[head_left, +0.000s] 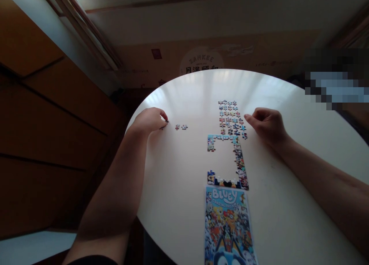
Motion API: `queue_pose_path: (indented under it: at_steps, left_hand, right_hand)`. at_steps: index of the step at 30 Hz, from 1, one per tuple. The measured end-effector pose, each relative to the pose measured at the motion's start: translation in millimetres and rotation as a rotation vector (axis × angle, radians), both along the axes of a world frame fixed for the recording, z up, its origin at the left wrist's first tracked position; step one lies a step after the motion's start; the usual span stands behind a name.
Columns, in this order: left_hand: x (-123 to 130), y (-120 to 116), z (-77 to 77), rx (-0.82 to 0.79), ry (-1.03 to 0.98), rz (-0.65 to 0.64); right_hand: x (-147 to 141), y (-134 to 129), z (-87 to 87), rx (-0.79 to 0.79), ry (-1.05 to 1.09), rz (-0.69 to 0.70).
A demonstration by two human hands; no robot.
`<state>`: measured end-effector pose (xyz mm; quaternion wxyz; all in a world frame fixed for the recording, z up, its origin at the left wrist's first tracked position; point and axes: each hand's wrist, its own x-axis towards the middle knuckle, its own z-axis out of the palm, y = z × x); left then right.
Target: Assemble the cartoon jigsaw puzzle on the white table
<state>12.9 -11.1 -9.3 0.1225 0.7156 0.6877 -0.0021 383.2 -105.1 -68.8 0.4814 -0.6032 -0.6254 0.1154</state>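
**Small, light pieces at the left fingertips**

I am watching from far, and my left hand (152,120) is resting near the left rim of the white table (175,180). Its thumb and index finger are standing narrow, and a small dark puzzle piece (166,121) is showing at their tips; whether they are really pinching it, I am not able to tell. Something like another piece (162,128) is lying just under the hand.

I am judging these pieces to be light, thin and rather stiff, probably of cardboard, with knobs that may bend under hard squeezing. The glossy tabletop is perhaps letting them slide, so I am preferring a soft pinch on two opposite edges, not on a knob.

Two loose pieces (184,127) are lying near, to the right of these fingertips. My right hand (266,123) is having its fingers folded inward, and I am seeing no piece in it. It is resting just beside the rows of pieces (232,114), which its knuckles could disturb. Nearer to me, the partly joined border (240,161) is lying with a gap in its left side, and then the "Bluey" picture sheet (227,226) is following.
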Motion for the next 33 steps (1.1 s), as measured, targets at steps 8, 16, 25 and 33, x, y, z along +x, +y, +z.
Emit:
queue_pose_path:
  at_steps: [8,16,25,33]
  left_hand:
    - [9,-3,3.4,-0.001,0.142,-0.072]
    - [11,-9,3.7,-0.001,-0.011,-0.063]
    - [48,-46,24.2,0.176,-0.561,-0.159]
    - [103,-78,7.0,-0.322,-1.005,-0.307]
  right_hand:
    - [-1,-1,1.6,-0.016,-0.003,-0.011]
    - [-2,-2,4.1,-0.009,-0.002,0.003]
    - [-28,-31,32.8,0.144,-0.160,0.209]
    - [-54,-47,39.8,0.309,-0.470,0.560]
